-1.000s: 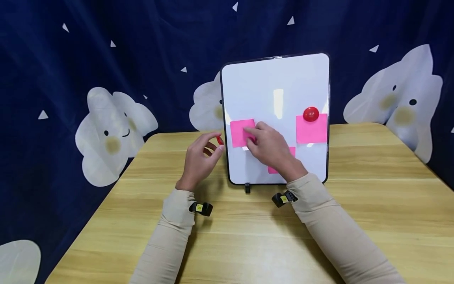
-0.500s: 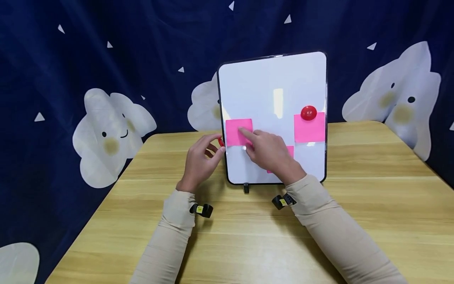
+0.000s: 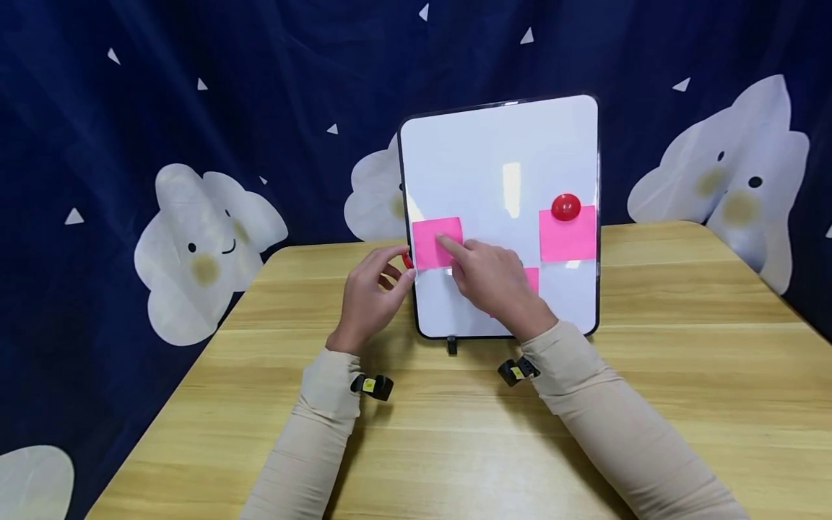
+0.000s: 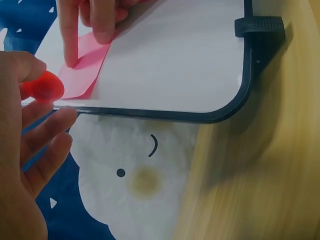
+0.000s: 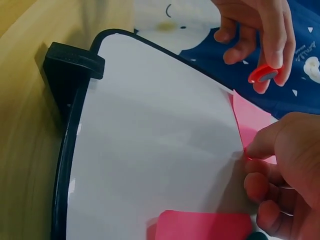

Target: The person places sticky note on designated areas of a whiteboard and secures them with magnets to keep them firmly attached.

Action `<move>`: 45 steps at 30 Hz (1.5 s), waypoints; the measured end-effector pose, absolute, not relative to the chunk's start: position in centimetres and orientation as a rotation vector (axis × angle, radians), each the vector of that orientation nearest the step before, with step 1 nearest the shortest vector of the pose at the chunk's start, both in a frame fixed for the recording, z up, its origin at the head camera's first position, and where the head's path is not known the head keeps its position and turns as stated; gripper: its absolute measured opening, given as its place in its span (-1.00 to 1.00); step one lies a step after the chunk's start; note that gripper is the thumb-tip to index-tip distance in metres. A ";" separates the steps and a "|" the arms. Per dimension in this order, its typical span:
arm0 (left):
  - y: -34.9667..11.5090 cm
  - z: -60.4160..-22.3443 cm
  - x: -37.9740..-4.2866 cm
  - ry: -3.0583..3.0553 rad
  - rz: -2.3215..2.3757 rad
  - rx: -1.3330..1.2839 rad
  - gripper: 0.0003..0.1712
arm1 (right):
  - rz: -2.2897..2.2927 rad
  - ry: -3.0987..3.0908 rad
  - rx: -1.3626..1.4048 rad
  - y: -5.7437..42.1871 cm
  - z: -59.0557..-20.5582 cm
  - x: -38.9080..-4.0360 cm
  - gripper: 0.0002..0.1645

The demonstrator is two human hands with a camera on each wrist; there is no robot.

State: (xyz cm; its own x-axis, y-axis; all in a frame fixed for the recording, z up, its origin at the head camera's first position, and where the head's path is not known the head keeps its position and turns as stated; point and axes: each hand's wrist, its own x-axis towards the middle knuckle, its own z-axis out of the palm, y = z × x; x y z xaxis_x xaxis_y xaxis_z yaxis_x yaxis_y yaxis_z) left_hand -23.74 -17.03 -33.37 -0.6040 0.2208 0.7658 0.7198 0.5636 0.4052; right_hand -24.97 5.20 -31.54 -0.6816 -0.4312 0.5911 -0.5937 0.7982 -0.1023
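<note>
My left hand (image 3: 372, 295) pinches a round red magnet (image 4: 46, 86) between thumb and fingers, at the whiteboard's left edge. Its grey underside shows in the right wrist view. Just right of it, a pink sticky note (image 3: 429, 253) lies on the whiteboard (image 3: 461, 166). My right hand (image 3: 494, 282) touches this note with a straight index finger, the other fingers bent and holding nothing. Behind that hand, a second pink note (image 5: 200, 227) is partly hidden, with a dark green round piece (image 5: 257, 236) at its edge. On the right, another red magnet (image 3: 566, 207) sits over the top of a third pink note (image 3: 568, 242).
The whiteboard stands upright on the wooden table (image 3: 416, 448), with a black foot (image 3: 451, 345) at its lower edge. Behind the table hangs a dark blue curtain (image 3: 292, 87) with white clouds and triangles.
The right index finger has straightened onto the left note, which has shifted slightly toward the board's left edge. The left hand has brought the red magnet a little closer to the note.
</note>
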 end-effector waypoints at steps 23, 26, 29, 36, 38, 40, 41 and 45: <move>-16.8 -32.6 -24.1 -2.107 -0.891 -0.754 -0.58 | 0.349 -2.392 0.754 4.4 -31.4 -24.8 -0.34; -16.6 -32.2 -24.4 -2.109 -0.849 -0.751 -0.58 | 0.330 -2.374 0.758 4.4 -31.4 -24.9 -0.34; -16.3 -31.7 -24.7 -2.112 -0.811 -0.752 -0.57 | 0.317 -2.353 0.755 4.4 -31.4 -24.9 -0.34; -16.1 -31.2 -25.3 -2.097 -0.768 -0.745 -0.56 | 0.356 -2.332 0.767 4.5 -31.7 -25.0 -0.37; -16.0 -31.1 -25.4 -2.096 -0.769 -0.737 -0.56 | 0.366 -2.328 0.770 4.5 -31.8 -25.0 -0.40; -16.0 -31.0 -25.6 -2.097 -0.766 -0.733 -0.56 | 0.375 -2.324 0.768 4.6 -31.9 -25.1 -0.43; -16.0 -30.9 -25.7 -2.096 -0.764 -0.736 -0.57 | 0.382 -2.322 0.765 4.6 -31.9 -25.1 -0.44; -15.8 -30.3 -26.2 -2.091 -0.739 -0.751 -0.58 | 0.407 -2.329 0.751 4.9 -31.9 -25.2 -0.48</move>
State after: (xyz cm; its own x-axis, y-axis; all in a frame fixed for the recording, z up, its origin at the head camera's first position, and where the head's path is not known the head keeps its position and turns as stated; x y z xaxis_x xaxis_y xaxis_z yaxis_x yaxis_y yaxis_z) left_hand -26.16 -15.84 -30.31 -0.5221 0.2593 0.8125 0.7123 0.6565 0.2482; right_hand -25.21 4.87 -31.94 -0.6258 -0.4079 0.6648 -0.6092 0.7878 -0.0901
